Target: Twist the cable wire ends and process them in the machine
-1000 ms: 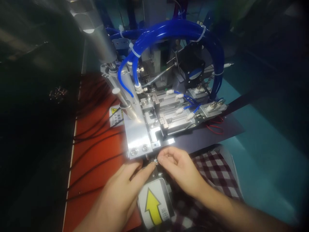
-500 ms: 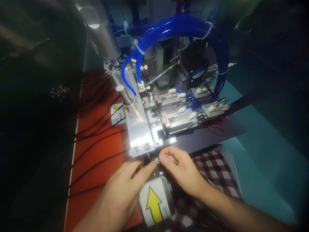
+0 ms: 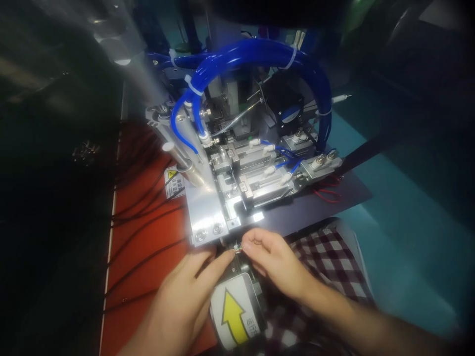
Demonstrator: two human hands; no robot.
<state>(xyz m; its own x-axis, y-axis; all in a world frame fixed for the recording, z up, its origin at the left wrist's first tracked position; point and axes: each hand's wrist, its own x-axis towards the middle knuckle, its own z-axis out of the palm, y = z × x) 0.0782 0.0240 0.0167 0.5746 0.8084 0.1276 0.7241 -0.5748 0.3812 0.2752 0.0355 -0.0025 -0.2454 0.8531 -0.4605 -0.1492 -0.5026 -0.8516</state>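
Note:
Both hands meet just below the front edge of a metal machine plate (image 3: 206,212). A tiny metallic part (image 3: 237,248) shows between their fingertips, too small to make out well. My left hand (image 3: 189,284) reaches in from the lower left, its thumb touching the small part and its other fingers partly hidden under the plate. From the right comes my right hand (image 3: 272,259), thumb and forefinger pinched at the part's right side. Below them is a white label with a yellow arrow (image 3: 234,314) on a dark block.
Thick blue air tubes (image 3: 260,52) arch over metal cylinders (image 3: 267,190). Black cables cross the orange-red surface (image 3: 148,252) at the left. A checkered cloth (image 3: 330,262) lies under my right forearm. Red wires (image 3: 328,195) lie at the machine's right.
The machine and both hands sit slightly further left in the view, as the camera has shifted. The fingers keep nearly the same pose around the small part.

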